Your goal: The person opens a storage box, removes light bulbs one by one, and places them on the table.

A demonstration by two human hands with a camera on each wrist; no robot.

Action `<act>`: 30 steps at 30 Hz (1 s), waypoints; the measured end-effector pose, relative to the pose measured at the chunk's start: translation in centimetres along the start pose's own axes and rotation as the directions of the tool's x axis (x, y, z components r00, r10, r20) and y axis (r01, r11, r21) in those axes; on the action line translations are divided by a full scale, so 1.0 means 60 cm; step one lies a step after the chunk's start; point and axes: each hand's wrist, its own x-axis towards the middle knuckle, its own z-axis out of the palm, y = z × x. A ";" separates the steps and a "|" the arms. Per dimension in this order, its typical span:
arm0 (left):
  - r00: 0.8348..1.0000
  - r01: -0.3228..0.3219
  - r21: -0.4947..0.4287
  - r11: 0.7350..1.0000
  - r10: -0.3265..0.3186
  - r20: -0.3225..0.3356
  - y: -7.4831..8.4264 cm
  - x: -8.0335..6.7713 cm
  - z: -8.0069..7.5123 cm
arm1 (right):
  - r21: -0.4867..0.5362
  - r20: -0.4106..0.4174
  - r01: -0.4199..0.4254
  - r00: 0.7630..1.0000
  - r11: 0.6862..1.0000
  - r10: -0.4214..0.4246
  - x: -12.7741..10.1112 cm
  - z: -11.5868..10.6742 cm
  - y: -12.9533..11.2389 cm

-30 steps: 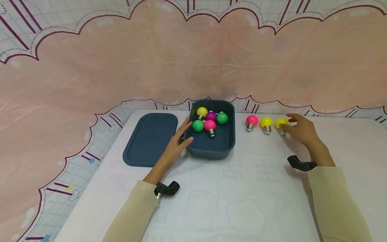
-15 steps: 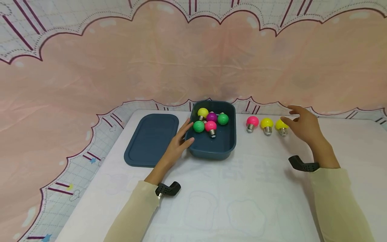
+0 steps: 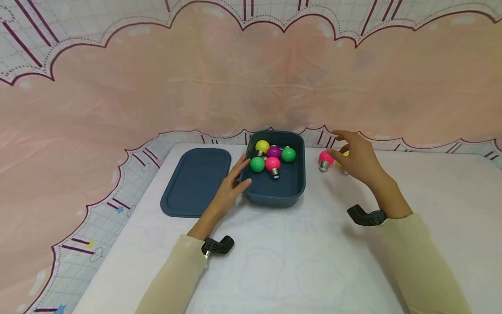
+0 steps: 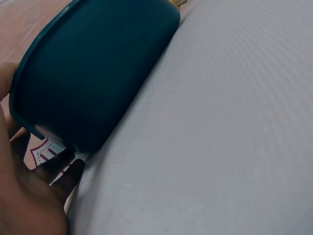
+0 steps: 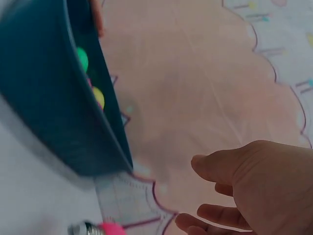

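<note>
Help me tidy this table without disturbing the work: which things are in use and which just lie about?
In use:
- left hand, resting on the dark blue plastic tub
- five coloured bulbs in the tub
- right hand, open over the pink bulb on the table
- yellow bulb behind that hand

Lying about:
- dark blue flat lid

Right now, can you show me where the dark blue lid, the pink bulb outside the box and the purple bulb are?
dark blue lid point(image 3: 196, 181), head view, middle of its flat top.
pink bulb outside the box point(image 3: 324, 157), head view, its pink globe.
purple bulb point(image 3: 273, 151), head view, its round globe, inside the box.
</note>
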 end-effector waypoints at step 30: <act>0.999 -0.035 0.017 0.999 0.036 -0.014 -0.033 0.003 -0.003 | 0.023 0.227 0.080 0.970 0.997 -0.083 0.038 0.156 -0.121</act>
